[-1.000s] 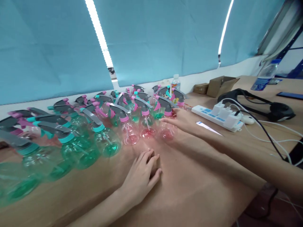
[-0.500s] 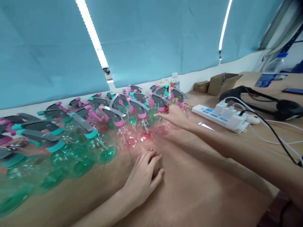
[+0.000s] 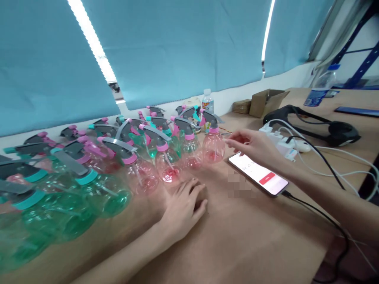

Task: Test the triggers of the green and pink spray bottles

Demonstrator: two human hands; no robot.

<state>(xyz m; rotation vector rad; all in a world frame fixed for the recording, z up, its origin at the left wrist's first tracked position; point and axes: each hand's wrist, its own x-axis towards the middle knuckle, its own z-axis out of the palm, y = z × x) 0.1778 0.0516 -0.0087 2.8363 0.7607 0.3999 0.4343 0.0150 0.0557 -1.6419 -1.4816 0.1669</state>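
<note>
Brown counter (image 3: 225, 240), crowded at left
Green and pink spray bottles (image 3: 213, 145) stand clustered; to their right are a lit phone (image 3: 262, 177), an open cardboard box (image 3: 263, 104) and a blue-capped bottle (image 3: 318, 88).

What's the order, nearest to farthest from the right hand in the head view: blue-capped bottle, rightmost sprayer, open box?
1. Rightmost sprayer: just left of the right hand.
2. Open box: beyond it, toward the wall.
3. Blue-capped bottle: far right.

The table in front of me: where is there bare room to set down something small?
The widest bare patch of table lies between the left hand and the phone. A narrower strip lies between the left forearm and the green bottles. Crowded: among the green bottles and pink bottles, and around the white chargers.
</note>
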